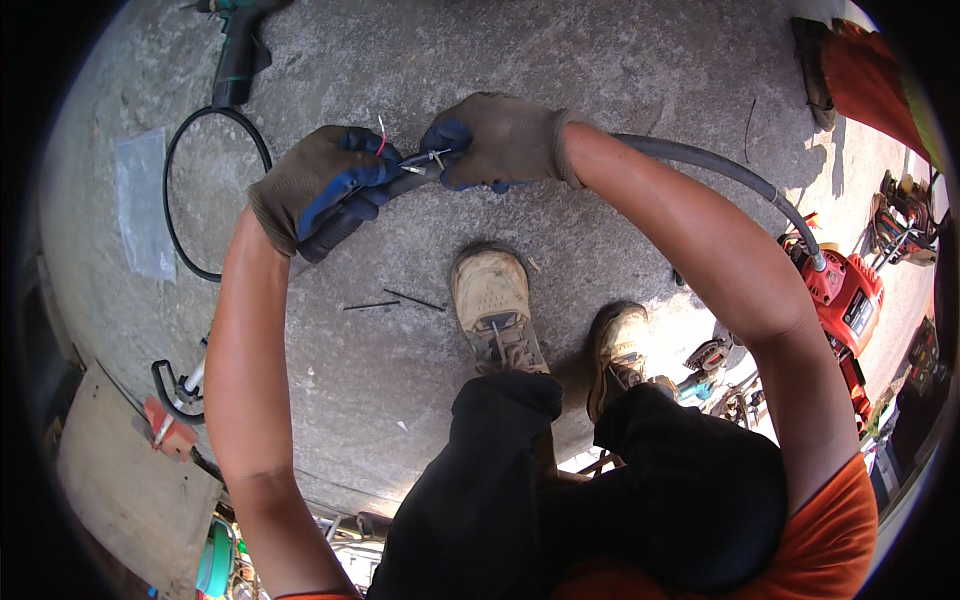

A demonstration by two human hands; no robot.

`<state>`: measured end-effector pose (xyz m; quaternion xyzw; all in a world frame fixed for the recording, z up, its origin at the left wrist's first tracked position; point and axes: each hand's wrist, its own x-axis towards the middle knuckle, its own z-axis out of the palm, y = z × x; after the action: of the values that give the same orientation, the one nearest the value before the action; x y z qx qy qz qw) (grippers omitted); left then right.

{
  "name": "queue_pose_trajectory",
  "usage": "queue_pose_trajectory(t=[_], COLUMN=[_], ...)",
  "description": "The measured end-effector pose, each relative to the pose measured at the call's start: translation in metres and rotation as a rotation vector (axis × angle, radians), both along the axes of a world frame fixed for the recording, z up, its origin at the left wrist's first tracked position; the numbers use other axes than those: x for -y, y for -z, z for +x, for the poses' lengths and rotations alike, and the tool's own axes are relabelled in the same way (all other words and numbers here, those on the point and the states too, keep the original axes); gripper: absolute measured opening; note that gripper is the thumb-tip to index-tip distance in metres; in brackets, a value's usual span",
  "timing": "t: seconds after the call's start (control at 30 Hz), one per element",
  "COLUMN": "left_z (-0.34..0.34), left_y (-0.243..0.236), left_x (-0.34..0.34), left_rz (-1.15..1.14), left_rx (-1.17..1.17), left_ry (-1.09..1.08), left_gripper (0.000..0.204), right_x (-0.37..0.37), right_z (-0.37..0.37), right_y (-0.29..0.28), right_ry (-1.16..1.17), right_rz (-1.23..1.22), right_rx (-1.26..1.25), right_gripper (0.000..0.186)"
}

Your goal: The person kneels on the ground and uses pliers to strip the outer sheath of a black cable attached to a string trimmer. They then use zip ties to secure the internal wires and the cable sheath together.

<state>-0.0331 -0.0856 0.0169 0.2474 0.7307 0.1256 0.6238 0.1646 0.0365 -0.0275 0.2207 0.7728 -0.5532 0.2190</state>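
Note:
Both my hands wear grey gloves with blue palms. My left hand (325, 185) is closed around the dark flexible hose near its black grip end (333, 235). Thin red and white wires (382, 138) stick up by its fingertips. My right hand (500, 140) is closed just to the right, its fingers bent at the same hose, where a small pale tie-like strip (437, 157) shows. What its fingertips pinch is partly hidden. From there the hose (700, 160) arcs right to a red engine unit (845, 295).
On the concrete floor lie a cordless drill (238, 50), a clear plastic bag (145, 205), a loop of black cable (172, 190) and two thin dark strips (412, 299). Tools (710, 355) crowd the right side. Another person's orange-clad leg (875, 85) stands at the far right.

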Motion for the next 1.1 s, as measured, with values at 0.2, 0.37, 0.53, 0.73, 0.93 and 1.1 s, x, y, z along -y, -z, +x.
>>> queue_pose_trajectory(t=[0.2,0.37,0.53,0.73,0.93,1.1], left_z=[-0.007,0.001,0.020,0.031,0.027,0.037], left_y=[0.008,-0.001,0.016,0.014,0.029,0.022], left_x=[0.016,0.018,0.028,0.023,0.026,0.021], left_rz=[0.073,0.095,0.303,0.294,0.269,0.328], left_rx=[0.219,0.152,-0.025,-0.219,-0.137,-0.257], left_ry=[-0.257,-0.201,-0.002,0.056,0.036,0.102], left_gripper=[0.026,0.024,0.024,0.016,0.014,0.017], right_x=[0.000,-0.001,-0.001,0.000,0.003,0.003], right_z=[0.002,0.004,0.003,0.004,0.003,0.003], right_y=[-0.005,0.007,-0.004,0.006,0.009,0.011], right_ry=[-0.012,0.014,0.026,0.021,0.029,0.045], right_rz=[0.001,0.037,0.009,0.056,0.031,0.053], right_rx=[-0.012,-0.108,-0.069,-0.094,-0.006,-0.009], right_gripper=[0.047,0.039,0.041,0.042,0.042,0.039])
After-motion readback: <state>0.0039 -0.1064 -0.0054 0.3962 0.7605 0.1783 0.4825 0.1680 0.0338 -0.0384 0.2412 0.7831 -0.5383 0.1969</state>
